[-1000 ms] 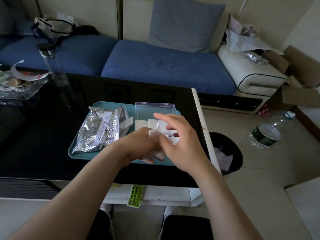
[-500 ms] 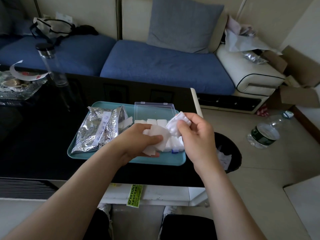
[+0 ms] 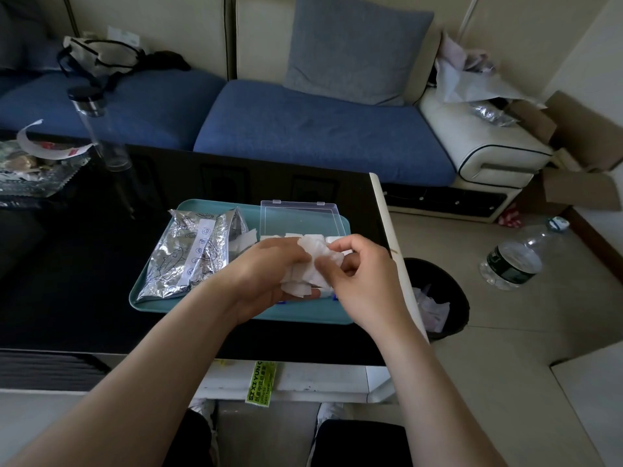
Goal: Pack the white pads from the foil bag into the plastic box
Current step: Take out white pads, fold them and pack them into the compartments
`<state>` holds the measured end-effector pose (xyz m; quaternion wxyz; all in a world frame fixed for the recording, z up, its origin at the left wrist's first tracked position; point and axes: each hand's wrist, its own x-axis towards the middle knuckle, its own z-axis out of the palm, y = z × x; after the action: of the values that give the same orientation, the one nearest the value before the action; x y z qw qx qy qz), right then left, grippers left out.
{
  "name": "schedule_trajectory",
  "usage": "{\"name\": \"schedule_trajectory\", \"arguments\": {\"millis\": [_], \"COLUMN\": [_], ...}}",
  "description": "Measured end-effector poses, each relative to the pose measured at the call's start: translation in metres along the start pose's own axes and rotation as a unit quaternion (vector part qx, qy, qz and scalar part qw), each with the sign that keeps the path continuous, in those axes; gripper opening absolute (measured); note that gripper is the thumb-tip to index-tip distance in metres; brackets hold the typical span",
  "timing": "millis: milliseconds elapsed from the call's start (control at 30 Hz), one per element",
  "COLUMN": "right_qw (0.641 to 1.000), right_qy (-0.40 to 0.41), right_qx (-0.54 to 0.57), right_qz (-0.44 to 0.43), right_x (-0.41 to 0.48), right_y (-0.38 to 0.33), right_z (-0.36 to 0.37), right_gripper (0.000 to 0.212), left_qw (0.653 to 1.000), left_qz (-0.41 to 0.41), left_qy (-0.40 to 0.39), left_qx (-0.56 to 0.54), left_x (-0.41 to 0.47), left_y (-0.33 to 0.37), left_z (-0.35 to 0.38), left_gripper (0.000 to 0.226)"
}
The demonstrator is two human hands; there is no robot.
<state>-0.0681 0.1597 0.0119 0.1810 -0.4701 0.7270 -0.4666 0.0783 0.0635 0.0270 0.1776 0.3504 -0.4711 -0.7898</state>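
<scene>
A silver foil bag lies open on the left of a teal tray, with a white pad sticking out of its mouth. The clear plastic box stands on the tray's right with its lid up; white pads line its far edge. My left hand holds a bunch of white pads over the box. My right hand pinches a crumpled white pad at the top of that bunch. Most of the box's inside is hidden by my hands.
The tray sits on a black glass table near its right edge. A clear bottle and wrappers stand at the far left. A black bin and a plastic water bottle are on the floor to the right. A blue sofa is behind.
My right hand lifted a crumpled pad up and right away from the bunch, then came back down to it. My left hand kept holding the pads over the box.
</scene>
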Motion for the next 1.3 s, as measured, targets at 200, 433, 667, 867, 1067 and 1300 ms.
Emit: {"name": "schedule_trajectory", "arguments": {"millis": [200,433,667,867,1067,1300], "right_qw": [0.999,0.997,0.985,0.995,0.994,0.992], "right_qy": [0.029,0.074,0.047,0.016,0.052,0.042], "right_qx": [0.025,0.033,0.163,0.096,0.094,0.117], "right_qz": [0.004,-0.011,0.037,0.005,0.001,0.018], "right_x": [0.0010,0.0017,0.0019,0.0013,0.0020,0.0020], "right_y": [-0.0021,-0.0020,-0.0085,-0.0061,-0.0038,-0.0042], "right_z": [0.0027,0.0034,-0.0030,0.0022,0.0037,0.0031], "right_gripper": [0.023,0.013,0.019,0.022,0.032,0.028], "left_qw": [0.998,0.996,0.986,0.995,0.997,0.998], "left_qz": [0.039,0.059,0.105,0.083,0.070,0.062], "left_qy": [0.035,0.063,0.114,0.047,0.015,-0.004], "left_qx": [0.029,0.018,0.056,0.038,0.029,0.032], "left_x": [0.0041,0.0028,0.0034,-0.0004,-0.0016,-0.0035], "left_y": [-0.0053,-0.0040,-0.0047,-0.0032,-0.0017,0.0009], "left_z": [-0.0012,-0.0005,-0.0034,0.0022,0.0003,0.0000], "left_gripper": [0.023,0.018,0.021,0.032,0.034,0.040]}}
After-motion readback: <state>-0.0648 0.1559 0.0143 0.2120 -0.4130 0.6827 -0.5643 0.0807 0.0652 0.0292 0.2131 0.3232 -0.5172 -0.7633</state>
